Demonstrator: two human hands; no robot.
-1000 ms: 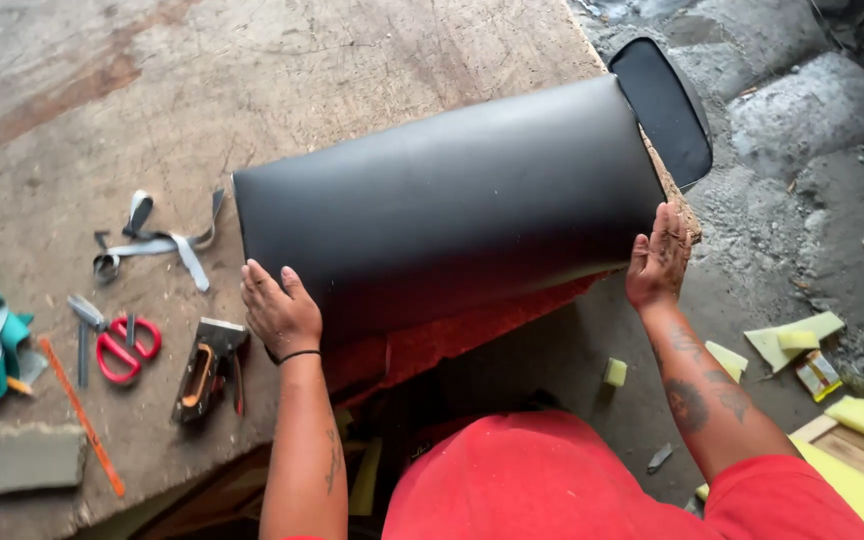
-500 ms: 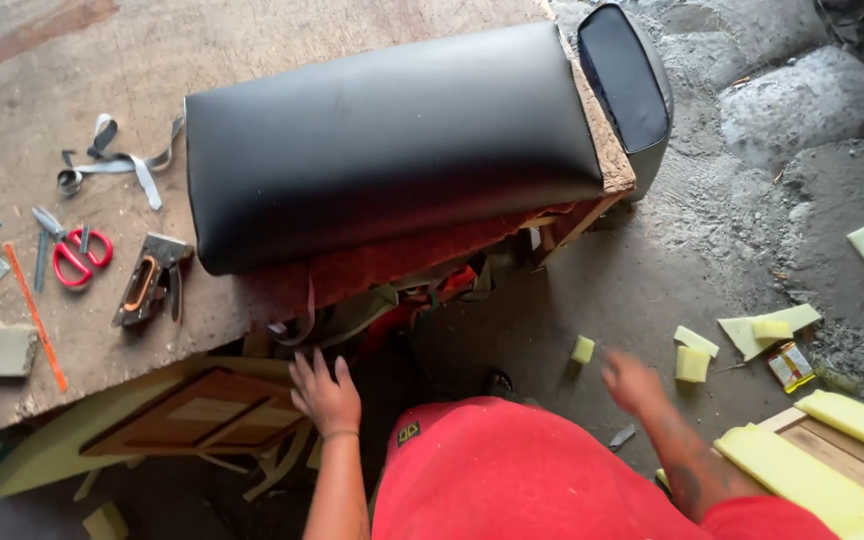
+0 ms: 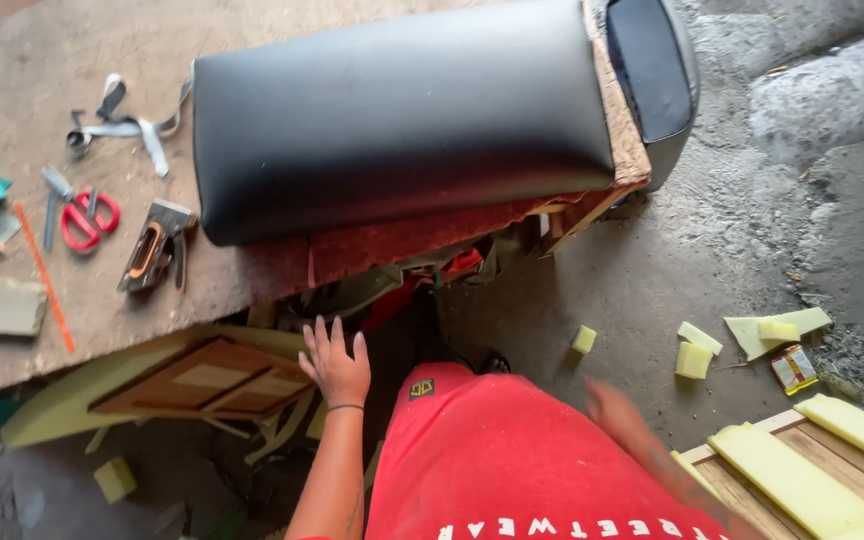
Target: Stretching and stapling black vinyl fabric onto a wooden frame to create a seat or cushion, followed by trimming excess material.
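A long black padded cushion lies on the worn wooden table, its right end reaching the table's corner. My left hand hangs below the table's front edge with its fingers spread and nothing in it, close to the clutter under the table. My right hand is a blur beside my red shirt, low at my side, with nothing visible in it. Neither hand touches the cushion.
Red-handled scissors, a staple gun, grey straps and an orange pencil lie on the table's left part. A wooden frame sits under the table. Yellow foam pieces and wood slats lie on the concrete floor.
Both hands have left the cushion and dropped below the table edge. The view has shifted, so the cushion now sits higher in the picture. My right hand keeps moving down at my side.
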